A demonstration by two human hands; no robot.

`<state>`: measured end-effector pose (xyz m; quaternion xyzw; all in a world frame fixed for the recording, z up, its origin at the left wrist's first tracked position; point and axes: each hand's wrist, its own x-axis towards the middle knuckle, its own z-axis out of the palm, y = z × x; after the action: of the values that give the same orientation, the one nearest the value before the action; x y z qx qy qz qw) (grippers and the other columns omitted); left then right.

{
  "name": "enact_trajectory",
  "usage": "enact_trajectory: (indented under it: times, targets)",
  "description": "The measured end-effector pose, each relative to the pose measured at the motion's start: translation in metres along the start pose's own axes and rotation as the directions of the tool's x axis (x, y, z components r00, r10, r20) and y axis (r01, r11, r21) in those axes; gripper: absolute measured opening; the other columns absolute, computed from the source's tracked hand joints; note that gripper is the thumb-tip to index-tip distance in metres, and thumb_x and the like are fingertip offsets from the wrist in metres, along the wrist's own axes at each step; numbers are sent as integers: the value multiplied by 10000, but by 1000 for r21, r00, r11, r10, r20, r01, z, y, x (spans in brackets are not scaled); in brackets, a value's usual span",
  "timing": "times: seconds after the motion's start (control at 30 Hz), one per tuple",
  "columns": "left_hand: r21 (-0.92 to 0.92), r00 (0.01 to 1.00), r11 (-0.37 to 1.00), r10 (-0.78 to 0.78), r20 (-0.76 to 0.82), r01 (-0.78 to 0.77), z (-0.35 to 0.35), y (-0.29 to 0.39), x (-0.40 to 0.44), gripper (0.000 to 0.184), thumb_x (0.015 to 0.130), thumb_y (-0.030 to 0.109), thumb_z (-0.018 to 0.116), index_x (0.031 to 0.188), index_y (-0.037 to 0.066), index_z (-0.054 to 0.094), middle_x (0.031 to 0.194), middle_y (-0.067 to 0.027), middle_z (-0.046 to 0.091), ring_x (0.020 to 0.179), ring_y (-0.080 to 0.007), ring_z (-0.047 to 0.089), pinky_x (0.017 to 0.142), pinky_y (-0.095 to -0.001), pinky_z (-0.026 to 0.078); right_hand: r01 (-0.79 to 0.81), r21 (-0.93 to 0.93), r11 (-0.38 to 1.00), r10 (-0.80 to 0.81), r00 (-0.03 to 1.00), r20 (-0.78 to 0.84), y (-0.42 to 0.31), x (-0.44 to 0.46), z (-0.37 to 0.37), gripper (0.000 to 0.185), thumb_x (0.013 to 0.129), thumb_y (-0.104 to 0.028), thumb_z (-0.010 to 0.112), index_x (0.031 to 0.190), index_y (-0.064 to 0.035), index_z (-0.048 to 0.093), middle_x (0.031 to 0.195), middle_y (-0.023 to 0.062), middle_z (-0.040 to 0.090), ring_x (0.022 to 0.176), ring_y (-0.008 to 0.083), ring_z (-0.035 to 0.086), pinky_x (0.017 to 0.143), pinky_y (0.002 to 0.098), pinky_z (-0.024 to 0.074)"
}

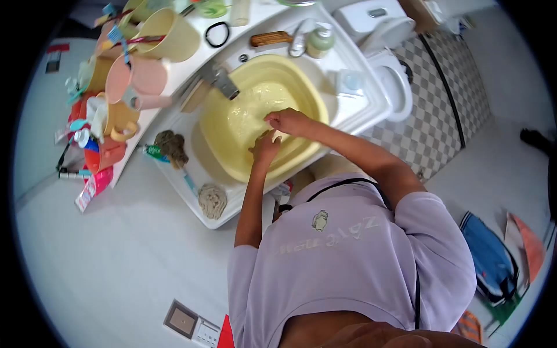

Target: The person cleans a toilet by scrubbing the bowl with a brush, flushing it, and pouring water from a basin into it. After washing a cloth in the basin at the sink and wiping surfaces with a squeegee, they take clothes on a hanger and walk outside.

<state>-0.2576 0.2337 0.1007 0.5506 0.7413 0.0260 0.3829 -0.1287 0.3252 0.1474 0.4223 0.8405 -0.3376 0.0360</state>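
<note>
A yellow plastic basin [231, 164] holding clear, rippled water sits in the white sink [200, 142]. Over the water, my left hand [266, 147] hangs with its fingers a little apart and nothing visible in it. Just above and to its right, my right hand [288, 121] has its fingers curled together; whatever may be in them is hidden. The two hands are close to each other near the basin's middle. A metal faucet [223, 83] reaches over the basin's upper left side.
On the counter's left stand pink cups [136, 81] and a cream cup [174, 36] with toothbrushes. A wooden-handled brush [271, 39], a green-capped bottle [320, 42] and a grey cloth [212, 200] lie about the sink. A toilet [394, 87] stands at right.
</note>
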Motion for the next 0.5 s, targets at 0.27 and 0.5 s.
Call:
enact_trajectory:
  times: [0.27,0.5]
  targets:
    - [-88,981,977,194,-30,-196,20,48,-27,337,873,333,429,1111,141,571,1111,-88,576,988,-317,552,870,-467,378,2,36,999,24,696,-718,30,-155,-43,102,656,-127,606,711,-73,539,751,95,543,764,276,522,624,441,411]
    - [-49,877,901,406,-256,-432,25,96,-60,332,884,249,444,1078,11,570,1008,-214,588,951,-369,547,850,-412,408,-797,215,565,825,534,-187,208,-341,91,287,769,-277,496,855,-18,584,904,194,597,862,369,559,734,465,448]
